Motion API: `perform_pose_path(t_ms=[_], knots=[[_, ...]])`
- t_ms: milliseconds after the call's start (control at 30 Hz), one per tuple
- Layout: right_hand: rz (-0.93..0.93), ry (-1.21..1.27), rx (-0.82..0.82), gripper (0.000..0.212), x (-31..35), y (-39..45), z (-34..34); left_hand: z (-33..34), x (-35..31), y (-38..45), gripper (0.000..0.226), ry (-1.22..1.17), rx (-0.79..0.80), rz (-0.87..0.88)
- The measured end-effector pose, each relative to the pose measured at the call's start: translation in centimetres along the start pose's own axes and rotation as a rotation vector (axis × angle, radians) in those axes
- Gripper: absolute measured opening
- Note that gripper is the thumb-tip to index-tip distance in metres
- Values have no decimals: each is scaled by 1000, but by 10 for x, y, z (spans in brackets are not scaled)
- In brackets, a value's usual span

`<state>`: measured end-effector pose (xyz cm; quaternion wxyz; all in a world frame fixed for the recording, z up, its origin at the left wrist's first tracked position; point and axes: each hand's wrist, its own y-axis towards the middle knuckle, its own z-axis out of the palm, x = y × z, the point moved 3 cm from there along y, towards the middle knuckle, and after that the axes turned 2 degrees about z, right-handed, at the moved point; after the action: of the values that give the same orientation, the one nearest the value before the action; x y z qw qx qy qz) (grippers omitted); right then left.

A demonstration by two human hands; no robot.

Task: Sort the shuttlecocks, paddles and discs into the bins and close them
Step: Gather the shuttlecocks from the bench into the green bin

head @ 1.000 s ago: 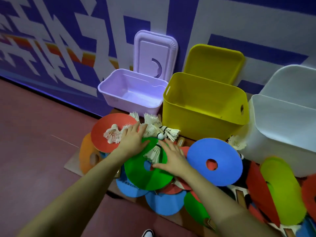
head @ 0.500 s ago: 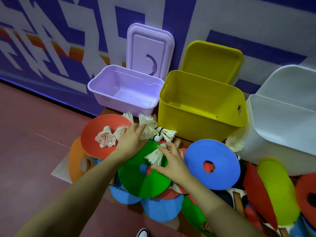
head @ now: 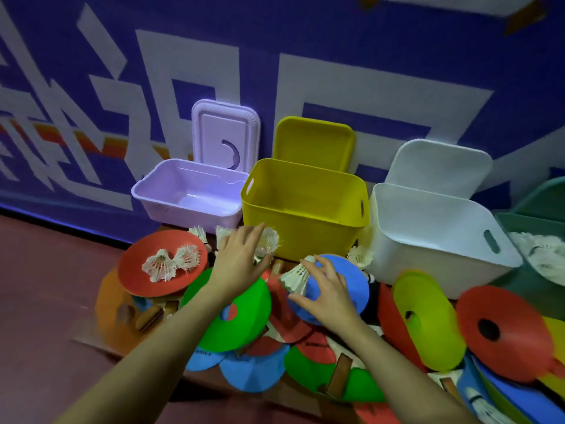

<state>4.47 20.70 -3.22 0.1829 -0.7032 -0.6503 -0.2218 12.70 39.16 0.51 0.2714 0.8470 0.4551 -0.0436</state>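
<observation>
Right hand [head: 325, 293] now pinches shuttlecock [head: 296, 275], lifted off green disc [head: 232, 313] toward 1 o'clock. Left hand [head: 241, 258] reaches over more shuttlecocks at 12; grip unclear. Two remain on red disc [head: 146, 270], 10 o'clock. Purple bin [head: 189, 197] still empty; sorting barely begun.

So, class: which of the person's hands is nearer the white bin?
Right. The right hand, holding a shuttlecock, is over the blue disc beside the white bin; the left hand is further off, near the yellow bin.

Blue wall [head: 305, 32] with white geometric shapes and an orange stripe [head: 79, 142] is standing behind; reddish-brown floor [head: 46, 301] is lying below.
</observation>
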Motion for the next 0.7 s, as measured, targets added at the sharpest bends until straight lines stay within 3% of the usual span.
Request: perform_pose_path(t_ms=[500,700], knots=[[132,-80,-438,58,-143,-155,-177,48,-266,14,63,-156,-43,232],[192,-40,-608,55,-195,-184,-239,76,-355,38,61,-206,18,286]])
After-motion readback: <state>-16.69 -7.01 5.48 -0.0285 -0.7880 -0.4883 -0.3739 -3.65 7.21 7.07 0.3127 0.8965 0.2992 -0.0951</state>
